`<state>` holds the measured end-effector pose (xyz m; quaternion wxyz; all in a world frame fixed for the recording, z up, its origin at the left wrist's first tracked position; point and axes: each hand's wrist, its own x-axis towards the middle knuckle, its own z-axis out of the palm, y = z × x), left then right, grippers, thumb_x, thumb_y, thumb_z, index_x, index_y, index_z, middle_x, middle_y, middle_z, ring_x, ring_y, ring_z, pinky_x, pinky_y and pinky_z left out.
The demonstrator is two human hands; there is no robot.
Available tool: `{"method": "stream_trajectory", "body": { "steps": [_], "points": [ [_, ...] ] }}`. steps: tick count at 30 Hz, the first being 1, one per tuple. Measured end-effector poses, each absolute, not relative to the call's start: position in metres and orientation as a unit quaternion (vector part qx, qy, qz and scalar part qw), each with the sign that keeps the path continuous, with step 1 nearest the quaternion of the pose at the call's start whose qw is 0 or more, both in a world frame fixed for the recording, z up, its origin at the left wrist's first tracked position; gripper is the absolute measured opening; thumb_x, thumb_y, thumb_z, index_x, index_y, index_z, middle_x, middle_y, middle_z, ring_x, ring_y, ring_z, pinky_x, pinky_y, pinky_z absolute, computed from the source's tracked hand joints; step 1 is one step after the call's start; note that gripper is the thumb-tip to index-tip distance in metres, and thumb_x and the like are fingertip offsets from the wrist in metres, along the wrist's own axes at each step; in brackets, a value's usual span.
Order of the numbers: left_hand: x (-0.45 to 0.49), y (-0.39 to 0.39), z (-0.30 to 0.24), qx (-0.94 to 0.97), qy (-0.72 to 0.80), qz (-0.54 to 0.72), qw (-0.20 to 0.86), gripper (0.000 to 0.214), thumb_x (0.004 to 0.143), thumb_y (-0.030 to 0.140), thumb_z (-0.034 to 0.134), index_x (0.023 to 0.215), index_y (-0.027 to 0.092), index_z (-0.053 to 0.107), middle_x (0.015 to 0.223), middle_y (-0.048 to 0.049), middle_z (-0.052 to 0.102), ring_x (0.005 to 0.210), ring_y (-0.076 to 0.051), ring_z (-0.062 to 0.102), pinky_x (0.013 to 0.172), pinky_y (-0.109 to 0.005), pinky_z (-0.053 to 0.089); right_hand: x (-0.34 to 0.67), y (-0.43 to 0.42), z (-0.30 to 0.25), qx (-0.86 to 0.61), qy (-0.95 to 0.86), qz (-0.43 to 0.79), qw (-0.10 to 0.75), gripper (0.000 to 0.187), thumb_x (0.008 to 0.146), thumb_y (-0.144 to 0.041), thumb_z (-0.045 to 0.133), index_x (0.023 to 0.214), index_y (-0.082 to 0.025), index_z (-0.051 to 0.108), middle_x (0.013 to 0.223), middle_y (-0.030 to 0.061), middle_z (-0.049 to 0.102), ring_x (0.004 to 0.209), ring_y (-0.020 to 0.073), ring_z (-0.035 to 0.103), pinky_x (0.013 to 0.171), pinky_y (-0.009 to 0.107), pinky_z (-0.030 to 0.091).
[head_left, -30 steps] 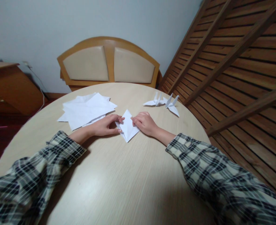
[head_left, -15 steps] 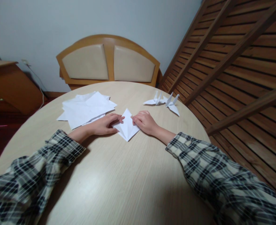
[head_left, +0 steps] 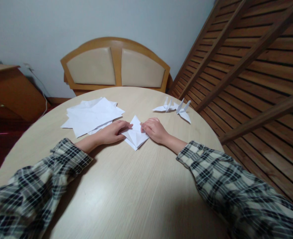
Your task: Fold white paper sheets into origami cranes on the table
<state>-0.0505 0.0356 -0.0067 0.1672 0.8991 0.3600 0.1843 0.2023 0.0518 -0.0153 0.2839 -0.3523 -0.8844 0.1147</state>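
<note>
A folded white paper, diamond-shaped with creases, lies on the round wooden table between my hands. My left hand lies on its left edge, fingers curled and pinching a flap. My right hand presses its right corner with bent fingers. Both arms wear plaid sleeves.
A loose pile of white sheets lies at the left rear of the table. Two finished paper cranes stand at the right rear. A padded wooden chair faces me beyond the table. A slatted wooden frame leans at the right.
My left fingers have pulled the paper's left flap inward, so the diamond looks narrower and slightly raised. My right hand has stayed on the right corner.
</note>
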Motion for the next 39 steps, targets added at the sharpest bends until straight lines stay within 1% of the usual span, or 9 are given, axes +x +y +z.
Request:
{"method": "stream_trajectory", "body": {
  "steps": [4, 9, 17, 20, 22, 25, 31, 35, 39],
  "points": [
    [-0.050, 0.036, -0.008, 0.898, 0.357, 0.200, 0.161, 0.047, 0.074, 0.010, 0.051, 0.120, 0.018, 0.053, 0.124, -0.0103, 0.061, 0.117, -0.023, 0.056, 0.103, -0.040, 0.043, 0.203, 0.052, -0.015, -0.348, -0.884, 0.118, 0.289, 0.051, 0.103, -0.041, 0.030, 0.073, -0.020, 0.065, 0.072, 0.0008, 0.066, 0.077, 0.0162, 0.057, 0.087, 0.035, 0.030],
    [-0.049, 0.037, -0.011, 0.894, 0.364, 0.208, 0.158, 0.043, 0.076, 0.010, 0.052, 0.118, 0.018, 0.055, 0.121, -0.0103, 0.062, 0.114, -0.023, 0.057, 0.101, -0.041, 0.045, 0.203, 0.051, -0.014, -0.350, -0.877, 0.102, 0.314, 0.053, 0.102, -0.047, 0.026, 0.081, -0.020, 0.065, 0.083, 0.0036, 0.067, 0.085, 0.0183, 0.059, 0.088, 0.036, 0.032],
    [-0.048, 0.036, -0.011, 0.892, 0.363, 0.217, 0.157, 0.037, 0.081, 0.011, 0.053, 0.117, 0.020, 0.055, 0.119, -0.0090, 0.063, 0.111, -0.022, 0.059, 0.099, -0.040, 0.046, 0.205, 0.048, -0.010, -0.300, -0.877, 0.119, 0.356, 0.056, 0.100, -0.059, 0.022, 0.107, -0.024, 0.066, 0.107, 0.0054, 0.069, 0.104, 0.0211, 0.059, 0.097, 0.040, 0.033],
    [-0.049, 0.037, -0.011, 0.893, 0.366, 0.213, 0.154, 0.035, 0.083, 0.013, 0.053, 0.117, 0.020, 0.056, 0.118, -0.0089, 0.063, 0.110, -0.022, 0.059, 0.098, -0.039, 0.046, 0.205, 0.046, -0.008, -0.263, -0.899, 0.112, 0.331, 0.049, 0.097, -0.059, 0.032, 0.118, -0.025, 0.061, 0.115, 0.0056, 0.068, 0.111, 0.0230, 0.057, 0.105, 0.044, 0.030],
    [-0.049, 0.038, -0.011, 0.892, 0.369, 0.210, 0.152, 0.035, 0.083, 0.013, 0.053, 0.117, 0.020, 0.055, 0.117, -0.0086, 0.063, 0.110, -0.021, 0.059, 0.098, -0.039, 0.046, 0.205, 0.045, -0.007, -0.249, -0.913, 0.099, 0.307, 0.045, 0.093, -0.055, 0.046, 0.126, -0.027, 0.056, 0.120, 0.0059, 0.066, 0.115, 0.0248, 0.055, 0.109, 0.047, 0.026],
    [-0.048, 0.038, -0.010, 0.889, 0.379, 0.206, 0.153, 0.037, 0.082, 0.011, 0.052, 0.118, 0.020, 0.055, 0.114, -0.0085, 0.063, 0.108, -0.021, 0.060, 0.096, -0.038, 0.046, 0.203, 0.044, -0.009, -0.256, -0.922, 0.081, 0.279, 0.053, 0.086, -0.041, 0.057, 0.136, -0.027, 0.048, 0.123, 0.0068, 0.064, 0.118, 0.0262, 0.053, 0.111, 0.049, 0.024],
    [-0.044, 0.036, -0.009, 0.878, 0.394, 0.221, 0.157, 0.038, 0.080, 0.011, 0.052, 0.117, 0.018, 0.056, 0.113, -0.0094, 0.064, 0.107, -0.022, 0.060, 0.096, -0.039, 0.047, 0.202, 0.046, -0.012, -0.286, -0.912, 0.091, 0.280, 0.063, 0.080, -0.021, 0.056, 0.141, -0.024, 0.042, 0.121, 0.0064, 0.065, 0.116, 0.0254, 0.054, 0.110, 0.046, 0.025],
    [-0.041, 0.035, -0.008, 0.870, 0.408, 0.224, 0.164, 0.038, 0.077, 0.009, 0.051, 0.113, 0.019, 0.056, 0.112, -0.0080, 0.065, 0.105, -0.021, 0.061, 0.094, -0.039, 0.048, 0.202, 0.047, -0.013, -0.315, -0.905, 0.100, 0.268, 0.068, 0.073, -0.014, 0.057, 0.139, -0.022, 0.044, 0.114, 0.0054, 0.067, 0.112, 0.0260, 0.054, 0.103, 0.043, 0.030],
    [-0.038, 0.035, -0.006, 0.864, 0.423, 0.225, 0.157, 0.029, 0.080, 0.011, 0.050, 0.108, 0.018, 0.056, 0.107, -0.0084, 0.066, 0.098, -0.021, 0.062, 0.088, -0.038, 0.050, 0.200, 0.047, -0.014, -0.349, -0.890, 0.118, 0.269, 0.065, 0.074, -0.012, 0.055, 0.137, -0.023, 0.046, 0.109, 0.0047, 0.068, 0.106, 0.0250, 0.057, 0.098, 0.041, 0.033]
  ]
}}
